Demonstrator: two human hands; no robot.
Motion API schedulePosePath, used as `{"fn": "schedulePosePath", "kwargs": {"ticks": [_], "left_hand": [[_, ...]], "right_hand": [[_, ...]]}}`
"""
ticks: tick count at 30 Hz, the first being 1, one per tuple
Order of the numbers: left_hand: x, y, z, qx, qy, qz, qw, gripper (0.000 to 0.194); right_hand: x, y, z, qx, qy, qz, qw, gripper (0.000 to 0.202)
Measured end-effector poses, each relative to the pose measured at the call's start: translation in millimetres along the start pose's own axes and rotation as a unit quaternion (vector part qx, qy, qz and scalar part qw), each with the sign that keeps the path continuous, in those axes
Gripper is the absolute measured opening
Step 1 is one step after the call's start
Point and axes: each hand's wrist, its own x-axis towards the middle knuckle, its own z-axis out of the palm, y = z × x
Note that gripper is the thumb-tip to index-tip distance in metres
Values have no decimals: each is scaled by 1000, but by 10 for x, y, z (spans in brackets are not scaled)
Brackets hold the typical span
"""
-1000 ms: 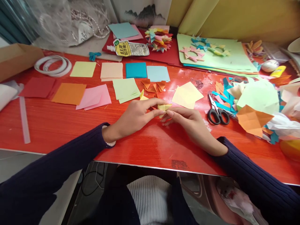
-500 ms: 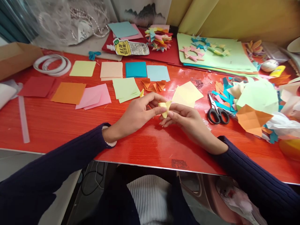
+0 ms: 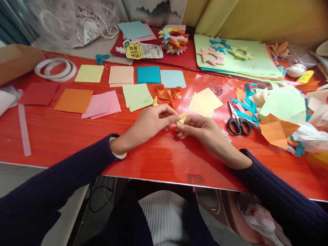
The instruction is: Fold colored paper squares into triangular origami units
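Between my hands is a small folded yellow paper (image 3: pixel 181 118), pinched by the fingertips of both. My left hand (image 3: pixel 151 123) grips its left side between thumb and fingers. From the right, my right hand (image 3: pixel 202 131) holds its lower edge with thumb and forefinger. Just beyond my left hand lie several folded orange pieces (image 3: pixel 167 94), and another folded yellow piece (image 3: pixel 155 101) shows above its knuckles. Pale yellow squares (image 3: pixel 205 103) rest beyond my right hand.
Black-handled scissors (image 3: pixel 238 124) lie right of my right hand, beside paper scraps (image 3: pixel 279 104). Stacks of coloured squares, such as green (image 3: pixel 137 97) and pink (image 3: pixel 102 105), spread to the left. White tape rolls (image 3: pixel 55 70) sit at the far left.
The yellow paper has gone from a spread, winged shape to a flatter, pointed one. My hands have shifted slightly around it, and more of the orange pieces shows.
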Motion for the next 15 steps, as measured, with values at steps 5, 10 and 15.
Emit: {"fn": "schedulePosePath", "kwargs": {"ticks": [5,10,15], "left_hand": [[-20,5,1,26,15,14,999,23],[-20,11,7,33,19,44,998,18],[-13,36,-30,67,55,115,990,13]], "right_hand": [[-3,-18,12,-9,-7,7,1000,17],[-20,-20,-3,17,-32,27,999,19],[-35,-23,-35,133,-39,56,989,14]]}}
